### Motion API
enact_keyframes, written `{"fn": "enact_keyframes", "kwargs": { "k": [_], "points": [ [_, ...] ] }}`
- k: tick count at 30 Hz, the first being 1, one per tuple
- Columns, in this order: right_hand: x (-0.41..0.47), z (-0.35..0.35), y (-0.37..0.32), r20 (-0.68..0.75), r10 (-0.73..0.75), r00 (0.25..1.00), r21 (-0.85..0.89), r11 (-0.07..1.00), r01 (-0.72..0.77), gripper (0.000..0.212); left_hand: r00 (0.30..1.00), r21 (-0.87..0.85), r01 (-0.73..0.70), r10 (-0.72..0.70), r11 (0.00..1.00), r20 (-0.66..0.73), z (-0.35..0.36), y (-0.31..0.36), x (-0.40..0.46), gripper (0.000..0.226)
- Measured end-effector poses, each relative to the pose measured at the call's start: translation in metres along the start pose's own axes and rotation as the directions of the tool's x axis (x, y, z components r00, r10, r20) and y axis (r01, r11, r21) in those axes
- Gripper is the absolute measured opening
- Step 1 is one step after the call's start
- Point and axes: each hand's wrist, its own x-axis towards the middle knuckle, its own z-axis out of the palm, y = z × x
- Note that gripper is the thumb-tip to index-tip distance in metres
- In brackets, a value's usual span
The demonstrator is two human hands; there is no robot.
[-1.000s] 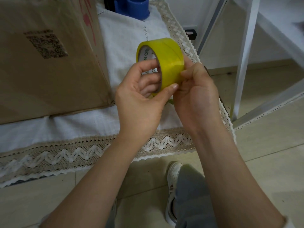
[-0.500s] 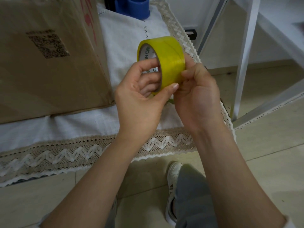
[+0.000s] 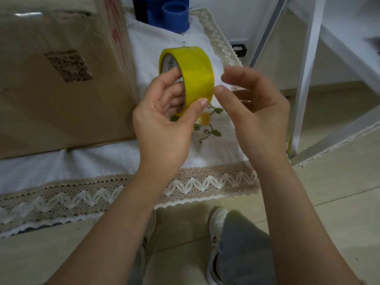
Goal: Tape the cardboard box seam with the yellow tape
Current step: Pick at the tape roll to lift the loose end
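Yellow tape (image 3: pixel 193 73) in left grip (image 3: pixel 164 128)

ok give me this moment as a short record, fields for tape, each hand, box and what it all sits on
tape: yellow roll, held up above the cloth
left hand: grip on the roll, fingers through the core, thumb on the outer face
right hand: beside the roll, fingers curled, holding nothing
box: cardboard box at left, no yellow tape visible on it
surface: white lace-edged cloth
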Motion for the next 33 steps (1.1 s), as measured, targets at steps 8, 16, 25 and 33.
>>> {"fn": "enact_keyframes", "kwargs": {
  "k": [8,16,25,33],
  "points": [
    [-0.002,0.001,0.011,-0.060,-0.276,0.959,-0.295,0.923,0.247,0.013,0.999,0.054,-0.020,0.019,0.998,0.031,0.001,-0.002,-0.002,0.054],
    [0.000,0.001,0.015,-0.005,-0.440,0.898,-0.544,0.754,0.367,0.009,0.997,0.164,-0.071,0.063,0.984,0.054,0.001,0.000,-0.003,0.051],
    [-0.001,0.005,0.016,0.027,-0.378,0.926,-0.535,0.777,0.332,0.011,0.996,0.182,-0.084,0.076,0.980,0.053,0.002,0.001,-0.004,0.051],
    [-0.004,0.007,0.013,0.108,-0.303,0.947,-0.492,0.811,0.316,0.009,1.000,0.182,-0.026,0.024,0.983,0.011,0.000,-0.001,-0.002,0.048]
  ]
}}
